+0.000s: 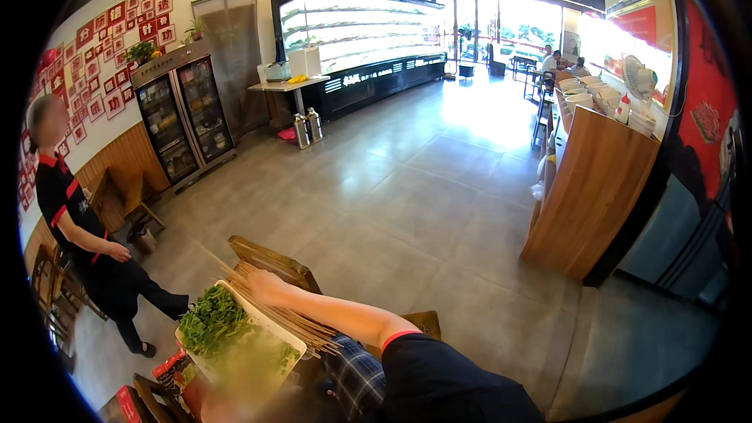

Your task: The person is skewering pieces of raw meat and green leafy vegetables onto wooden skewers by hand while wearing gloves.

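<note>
My right hand (265, 289) reaches across to a bundle of thin bamboo skewers (305, 326), its fingers closed around some of them. The skewers lie along the long side of a white rectangular tray (298, 345), and a few tips stick out past my fingers. Leafy green herbs (214, 320) are heaped at the tray's far end. Its near part is blurred, so what lies there is unclear. At the bottom edge a blurred shape may be my left hand (226, 406); its fingers cannot be made out.
A wooden chair (273, 261) stands just beyond the skewers. On the left, a person (76, 223) in a dark uniform stands near a glass-door cabinet (185, 111). A lit display fridge (358, 41) lines the back wall. Bowls and a fan (639, 79) stand on the wooden counter (593, 194) at right.
</note>
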The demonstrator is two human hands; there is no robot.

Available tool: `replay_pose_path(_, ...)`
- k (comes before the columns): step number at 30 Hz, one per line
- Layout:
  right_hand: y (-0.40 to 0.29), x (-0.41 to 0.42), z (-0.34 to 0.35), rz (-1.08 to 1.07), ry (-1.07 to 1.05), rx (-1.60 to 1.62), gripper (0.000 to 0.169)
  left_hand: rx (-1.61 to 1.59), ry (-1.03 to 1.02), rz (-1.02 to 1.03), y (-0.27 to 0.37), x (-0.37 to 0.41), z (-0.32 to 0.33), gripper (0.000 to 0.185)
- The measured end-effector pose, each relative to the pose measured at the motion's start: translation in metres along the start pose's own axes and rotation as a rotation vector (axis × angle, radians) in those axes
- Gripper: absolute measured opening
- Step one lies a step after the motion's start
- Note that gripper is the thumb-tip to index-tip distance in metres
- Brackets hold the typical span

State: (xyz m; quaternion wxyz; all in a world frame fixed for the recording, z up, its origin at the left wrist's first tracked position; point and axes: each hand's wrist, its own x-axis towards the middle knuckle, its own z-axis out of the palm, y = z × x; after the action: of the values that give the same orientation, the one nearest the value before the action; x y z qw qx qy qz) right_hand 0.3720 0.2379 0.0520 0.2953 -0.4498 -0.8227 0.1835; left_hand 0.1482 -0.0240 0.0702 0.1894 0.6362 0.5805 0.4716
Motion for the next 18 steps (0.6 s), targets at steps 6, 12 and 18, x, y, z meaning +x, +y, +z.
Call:
replay_pose_path(6,-0.070,-0.053,-0.061,-0.047,-0.354,0.857,0.023,0.464,0.078,0.265,-0.035,0.005,-0.032,0.031)
replay_pose_path(12,-0.075,-0.084,-0.071,-0.504,-0.518,0.488,0.024,0.026,0.308,-0.170,-0.059,0.017,-0.045,0.033)
replay_pose_path(18,-0.128,-0.089,-0.061,-0.679,-0.623,0.241,0.022,-0.948,0.542,-0.416,-0.001,0.012,-0.020,0.031)
